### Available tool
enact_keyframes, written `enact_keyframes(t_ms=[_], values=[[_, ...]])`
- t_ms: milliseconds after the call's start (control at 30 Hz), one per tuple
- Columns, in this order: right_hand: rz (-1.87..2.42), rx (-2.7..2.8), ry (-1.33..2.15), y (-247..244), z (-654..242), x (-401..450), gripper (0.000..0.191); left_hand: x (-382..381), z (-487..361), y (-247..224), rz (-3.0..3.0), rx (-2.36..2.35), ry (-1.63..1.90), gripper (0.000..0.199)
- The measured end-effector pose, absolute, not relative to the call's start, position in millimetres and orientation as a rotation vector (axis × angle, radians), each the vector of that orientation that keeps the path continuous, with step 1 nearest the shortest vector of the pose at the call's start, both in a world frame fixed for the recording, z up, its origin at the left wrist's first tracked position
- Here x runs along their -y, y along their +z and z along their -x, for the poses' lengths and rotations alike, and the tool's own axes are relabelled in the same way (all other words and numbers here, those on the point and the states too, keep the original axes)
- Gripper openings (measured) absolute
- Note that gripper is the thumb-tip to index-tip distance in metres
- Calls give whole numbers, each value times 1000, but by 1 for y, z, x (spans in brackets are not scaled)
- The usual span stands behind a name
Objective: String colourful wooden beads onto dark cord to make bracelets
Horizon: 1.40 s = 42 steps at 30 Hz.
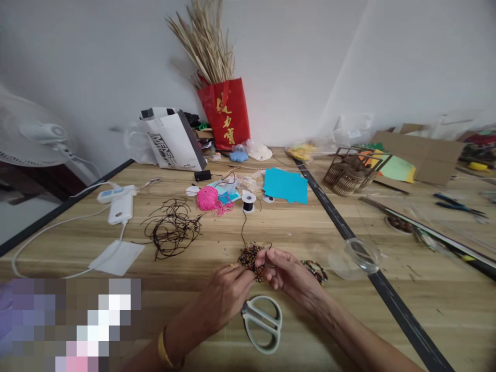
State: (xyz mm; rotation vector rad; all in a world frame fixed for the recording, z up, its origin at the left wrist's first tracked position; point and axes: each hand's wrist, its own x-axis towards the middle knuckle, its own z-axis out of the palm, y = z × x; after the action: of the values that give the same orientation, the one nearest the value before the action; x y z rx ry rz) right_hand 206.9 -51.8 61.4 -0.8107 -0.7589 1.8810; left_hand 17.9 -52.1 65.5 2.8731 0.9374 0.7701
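Note:
A pile of small multicoloured beads (251,257) lies on the table in front of me. At its left and near edge is my left hand (228,290), fingers closed together; what they hold, if anything, is hidden. My right hand (285,267) is closed in a pinch on a thin dark cord (270,247) at the pile's right side. A black line runs from a small spool (248,202) down to the beads. Grey-handled scissors (263,323) lie just below my hands, their blades hidden under the left one. Beyond the right hand rests a beaded string (315,271).
To the left are a tangle of dark cord (172,227), a pink yarn ball (207,198) and a white power strip (120,205). A clear round container (362,256) stands right. Blue sheets (285,185), a red bag (228,113) and pliers (459,204) lie farther off.

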Motion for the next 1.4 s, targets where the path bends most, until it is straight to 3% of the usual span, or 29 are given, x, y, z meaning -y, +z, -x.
enact_keyframes(t_ms=[567, 767, 933, 1167, 1400], values=[[1095, 1055, 1461, 59, -244, 32, 35, 37, 27, 63, -2779, -1133, 599, 23], [1143, 1296, 1537, 40, -232, 38, 40, 29, 35, 57, -2765, -995, 405, 23], [1104, 1506, 1540, 31, -213, 50, 43, 26, 16, 61, -2483, -1057, 503, 17], [1216, 1926, 1220, 39, -206, 63, 38, 14, -12, 55, -1999, -1057, 424, 44], [1211, 2074, 1063, 44, -203, 70, 26, 5, -21, 40, -1652, -957, 565, 25]])
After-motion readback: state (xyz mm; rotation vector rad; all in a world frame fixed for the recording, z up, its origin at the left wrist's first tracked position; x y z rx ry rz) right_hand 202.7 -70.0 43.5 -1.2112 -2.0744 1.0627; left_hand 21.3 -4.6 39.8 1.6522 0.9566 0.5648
